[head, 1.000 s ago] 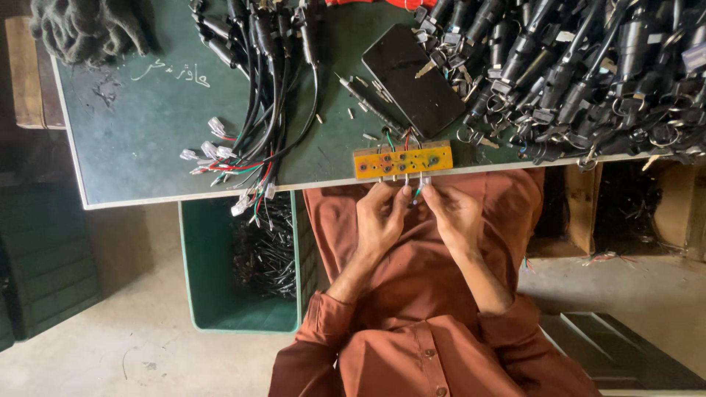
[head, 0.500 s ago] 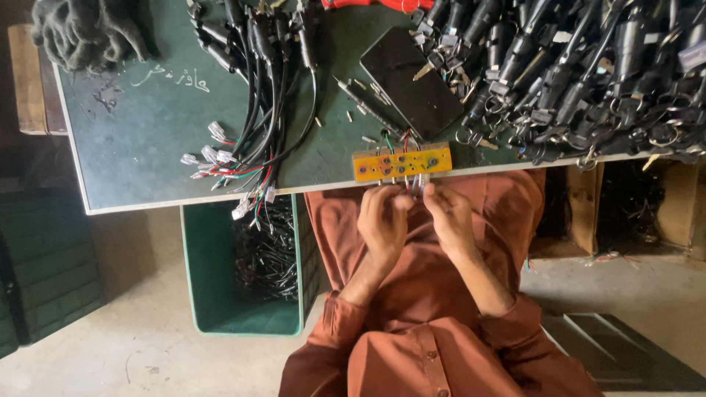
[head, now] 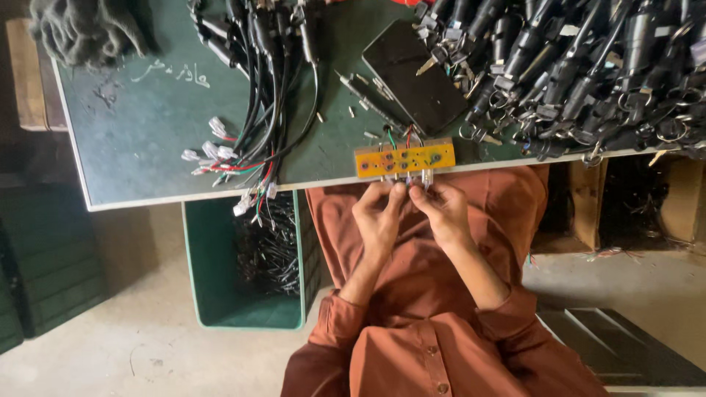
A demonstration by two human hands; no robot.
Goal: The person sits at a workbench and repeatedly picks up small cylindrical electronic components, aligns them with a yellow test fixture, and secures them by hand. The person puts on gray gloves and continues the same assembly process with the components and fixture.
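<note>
Both hands up at the near edge of the desk (head: 147,147), fingertips meeting just under the yellow jig block (head: 404,158). Left hand (head: 379,217) and right hand (head: 441,213) pinch small clear connectors (head: 425,176) on thin wires hanging off the block; pinch is tight, fingers nearly touching each other. Block sits flush on the desk's near edge, red and green leads coming out its far side. Below the edge, left of the knees: green crate (head: 243,309) full of black wire scrap. On the desk, left of block: black cable harness (head: 257,95) with white plugs fanned toward the near edge. Behind block: black phone (head: 415,73), face up. Right far corner: big pile of black ignition switches with keys (head: 588,66). Left far corner: grey knit glove (head: 84,29).
</note>
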